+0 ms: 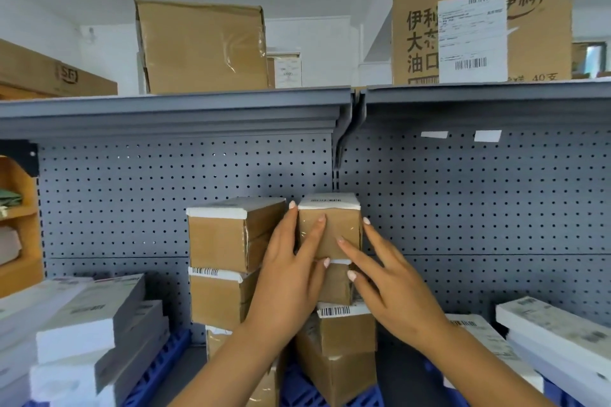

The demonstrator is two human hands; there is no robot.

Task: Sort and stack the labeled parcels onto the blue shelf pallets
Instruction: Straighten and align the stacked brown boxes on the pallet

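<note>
Parcel stacks [221,297], two; left hand [287,277], right hand [393,284], grips spread, on top parcel [345,230].

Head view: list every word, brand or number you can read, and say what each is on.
"SF": on the flat carton, upper left.
"伊利" (twice, once inside an oval logo), "大", "油口", "40": on the large carton, upper right. Its shipping label hides part of the text.
The shipping label's own print is too small to read.
The barcode labels on the small parcels are too blurred to read.

Forearms reach up from bottom centre; left grip [291,274] and right grip [393,284] near mid-frame, fingers straight and splayed.
</note>
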